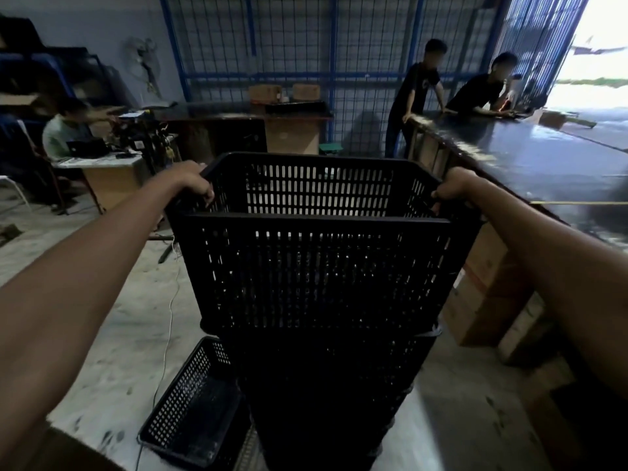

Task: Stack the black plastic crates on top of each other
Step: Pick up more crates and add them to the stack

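Observation:
A black slotted plastic crate (pixel 319 266) sits at chest height on top of a stack of black crates (pixel 326 396) that runs down to the floor. My left hand (pixel 193 183) grips the crate's left rim, fingers curled over the edge. On the opposite side my right hand (pixel 453 185) grips the right rim. The top crate looks empty inside. Another black crate (pixel 193 406) lies on the floor, low and left of the stack, also empty.
A long dark counter (pixel 543 154) runs along the right, with cardboard boxes (pixel 482 300) beneath it. Two people lean on its far end. A seated person works at a desk (pixel 105 171) at left. A white cable (pixel 168 321) trails across the concrete floor.

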`<state>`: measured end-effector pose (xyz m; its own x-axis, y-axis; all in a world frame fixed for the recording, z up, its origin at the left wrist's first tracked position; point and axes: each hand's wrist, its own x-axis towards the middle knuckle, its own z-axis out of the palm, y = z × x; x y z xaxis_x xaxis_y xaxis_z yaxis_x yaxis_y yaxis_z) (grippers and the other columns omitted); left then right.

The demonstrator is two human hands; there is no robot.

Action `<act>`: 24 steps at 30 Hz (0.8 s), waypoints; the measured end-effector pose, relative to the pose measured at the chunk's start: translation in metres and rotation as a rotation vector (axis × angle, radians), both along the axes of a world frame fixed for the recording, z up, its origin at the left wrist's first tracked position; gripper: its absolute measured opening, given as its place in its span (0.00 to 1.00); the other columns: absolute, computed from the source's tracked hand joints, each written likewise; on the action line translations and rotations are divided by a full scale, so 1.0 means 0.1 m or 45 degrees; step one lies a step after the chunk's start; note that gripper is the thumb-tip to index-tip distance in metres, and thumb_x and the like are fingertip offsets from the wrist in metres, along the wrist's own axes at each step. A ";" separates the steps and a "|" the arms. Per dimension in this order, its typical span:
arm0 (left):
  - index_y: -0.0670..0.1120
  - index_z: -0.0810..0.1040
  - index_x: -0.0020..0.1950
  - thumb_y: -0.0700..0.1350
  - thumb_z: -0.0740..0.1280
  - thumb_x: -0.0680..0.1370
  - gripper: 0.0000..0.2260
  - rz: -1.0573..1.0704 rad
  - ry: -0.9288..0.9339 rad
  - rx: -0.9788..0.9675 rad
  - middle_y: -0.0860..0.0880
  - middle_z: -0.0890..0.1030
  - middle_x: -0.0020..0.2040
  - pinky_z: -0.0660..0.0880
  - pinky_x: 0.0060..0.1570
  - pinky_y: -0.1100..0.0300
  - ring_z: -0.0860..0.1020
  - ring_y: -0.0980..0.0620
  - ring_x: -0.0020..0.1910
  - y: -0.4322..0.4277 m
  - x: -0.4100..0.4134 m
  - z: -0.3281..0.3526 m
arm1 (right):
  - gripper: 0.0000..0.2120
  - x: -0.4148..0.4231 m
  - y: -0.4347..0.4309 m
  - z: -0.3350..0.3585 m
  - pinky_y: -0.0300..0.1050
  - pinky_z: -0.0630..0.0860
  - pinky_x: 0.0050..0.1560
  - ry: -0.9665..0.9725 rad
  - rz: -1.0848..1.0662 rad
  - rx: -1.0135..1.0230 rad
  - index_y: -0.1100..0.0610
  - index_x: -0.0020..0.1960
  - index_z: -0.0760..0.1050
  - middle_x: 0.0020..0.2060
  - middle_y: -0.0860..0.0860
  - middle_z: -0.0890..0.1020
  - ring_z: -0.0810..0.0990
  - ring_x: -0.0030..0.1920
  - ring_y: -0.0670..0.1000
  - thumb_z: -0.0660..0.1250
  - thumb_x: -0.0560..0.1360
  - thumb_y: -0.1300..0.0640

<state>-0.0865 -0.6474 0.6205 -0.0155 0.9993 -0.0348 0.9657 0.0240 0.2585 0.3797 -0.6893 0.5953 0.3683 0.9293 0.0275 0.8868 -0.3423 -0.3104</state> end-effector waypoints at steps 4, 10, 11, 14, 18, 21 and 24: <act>0.32 0.81 0.57 0.41 0.73 0.75 0.15 0.022 -0.008 0.014 0.33 0.81 0.59 0.70 0.46 0.57 0.80 0.37 0.59 -0.02 0.08 -0.03 | 0.20 0.09 -0.04 0.01 0.45 0.73 0.47 0.023 -0.014 0.027 0.70 0.59 0.79 0.56 0.62 0.82 0.82 0.56 0.60 0.70 0.75 0.54; 0.32 0.80 0.59 0.44 0.74 0.75 0.18 0.070 -0.020 0.043 0.33 0.81 0.59 0.69 0.46 0.57 0.80 0.37 0.59 -0.07 0.08 -0.08 | 0.18 0.06 -0.11 0.00 0.44 0.72 0.41 -0.020 -0.025 0.029 0.69 0.54 0.81 0.46 0.61 0.83 0.84 0.52 0.59 0.74 0.70 0.57; 0.32 0.80 0.59 0.45 0.73 0.76 0.19 0.083 -0.015 0.049 0.33 0.80 0.58 0.68 0.46 0.57 0.80 0.37 0.59 -0.08 0.06 -0.09 | 0.18 0.05 -0.12 0.01 0.44 0.72 0.41 -0.025 -0.030 0.028 0.69 0.53 0.81 0.45 0.61 0.82 0.84 0.51 0.59 0.75 0.70 0.57; 0.32 0.79 0.60 0.48 0.73 0.75 0.22 0.092 -0.012 0.051 0.35 0.79 0.53 0.69 0.47 0.56 0.79 0.37 0.60 -0.12 0.03 -0.13 | 0.18 0.01 -0.14 0.01 0.44 0.71 0.41 -0.050 -0.037 0.052 0.69 0.53 0.80 0.43 0.60 0.81 0.83 0.51 0.59 0.74 0.69 0.57; 0.35 0.79 0.61 0.47 0.72 0.77 0.19 0.079 -0.023 0.076 0.33 0.78 0.61 0.73 0.57 0.53 0.77 0.36 0.63 -0.17 0.06 -0.16 | 0.17 0.06 -0.14 0.02 0.43 0.71 0.39 -0.032 -0.047 0.099 0.67 0.52 0.81 0.43 0.60 0.81 0.83 0.48 0.59 0.74 0.68 0.58; 0.40 0.75 0.38 0.40 0.71 0.77 0.10 0.055 -0.075 0.087 0.38 0.78 0.48 0.70 0.38 0.61 0.78 0.42 0.53 -0.18 0.11 -0.18 | 0.17 0.11 -0.15 -0.05 0.42 0.72 0.39 0.010 -0.075 0.063 0.65 0.54 0.80 0.43 0.58 0.80 0.78 0.42 0.56 0.74 0.68 0.57; 0.45 0.64 0.32 0.33 0.68 0.77 0.19 0.019 -0.141 0.031 0.46 0.70 0.33 0.66 0.19 0.67 0.72 0.51 0.39 -0.15 0.13 -0.20 | 0.17 0.10 -0.15 -0.13 0.47 0.77 0.44 0.013 -0.103 0.066 0.64 0.55 0.79 0.46 0.60 0.80 0.80 0.44 0.59 0.72 0.69 0.57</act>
<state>-0.0736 -0.6621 0.6002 -0.0276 0.9995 -0.0127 0.9309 0.0304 0.3641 0.3896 -0.7039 0.5827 0.4424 0.8941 0.0703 0.8538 -0.3958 -0.3382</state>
